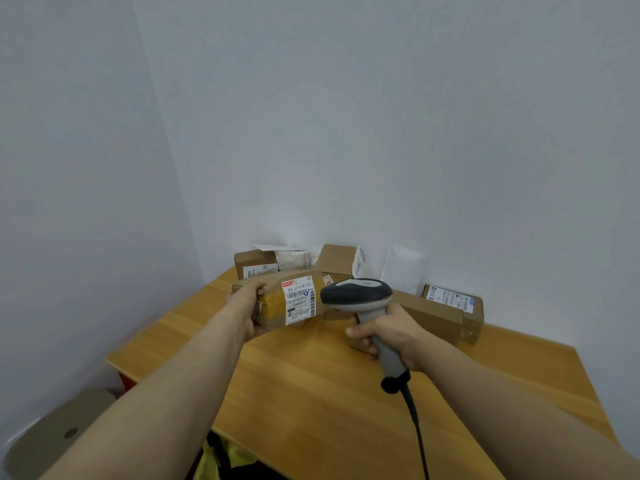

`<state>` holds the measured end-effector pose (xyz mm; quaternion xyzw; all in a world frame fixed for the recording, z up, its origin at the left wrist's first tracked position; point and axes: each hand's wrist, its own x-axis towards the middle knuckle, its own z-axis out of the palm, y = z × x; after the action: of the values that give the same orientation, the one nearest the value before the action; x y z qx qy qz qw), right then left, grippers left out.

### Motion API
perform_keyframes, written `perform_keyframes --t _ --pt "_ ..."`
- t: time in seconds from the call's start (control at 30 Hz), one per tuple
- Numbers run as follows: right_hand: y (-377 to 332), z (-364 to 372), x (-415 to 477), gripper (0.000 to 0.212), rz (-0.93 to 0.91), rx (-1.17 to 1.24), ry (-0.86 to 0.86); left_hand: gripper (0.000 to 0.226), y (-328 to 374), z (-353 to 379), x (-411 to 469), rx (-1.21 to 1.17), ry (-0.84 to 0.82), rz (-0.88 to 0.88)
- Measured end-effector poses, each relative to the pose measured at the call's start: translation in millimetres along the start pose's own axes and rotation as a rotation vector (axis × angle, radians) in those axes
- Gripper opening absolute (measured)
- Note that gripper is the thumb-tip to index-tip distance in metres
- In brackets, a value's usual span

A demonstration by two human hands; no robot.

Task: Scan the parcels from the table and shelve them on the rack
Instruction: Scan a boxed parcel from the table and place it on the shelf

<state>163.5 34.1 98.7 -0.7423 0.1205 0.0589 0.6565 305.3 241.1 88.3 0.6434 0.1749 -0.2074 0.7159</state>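
The left hand point(247, 313) grips 1 end of a taped cardboard parcel point(272, 306), held just above the wooden counter point(311, 386) with its white shipping label point(299, 301) facing up. The right hand point(388, 336) is wrapped around the handle of a grey barcode scanner point(360, 296), whose head sits just beside the label; its black cable point(417, 427) trails toward the camera. More cardboard boxes point(453, 306) and a white mailer point(403, 270) line the wall.
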Motion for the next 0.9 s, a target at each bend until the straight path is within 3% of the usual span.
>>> perform_keyframes --t 0.7,0.9 --pt "-4 3 1 0.028 0.095 0.015 -0.036 0.061 -5 -21 12 -0.065 0.061 -0.036" --pt "-3 8 5 0.015 0.084 0.119 0.059 0.037 -8 -24 14 -0.044 0.006 -0.044"
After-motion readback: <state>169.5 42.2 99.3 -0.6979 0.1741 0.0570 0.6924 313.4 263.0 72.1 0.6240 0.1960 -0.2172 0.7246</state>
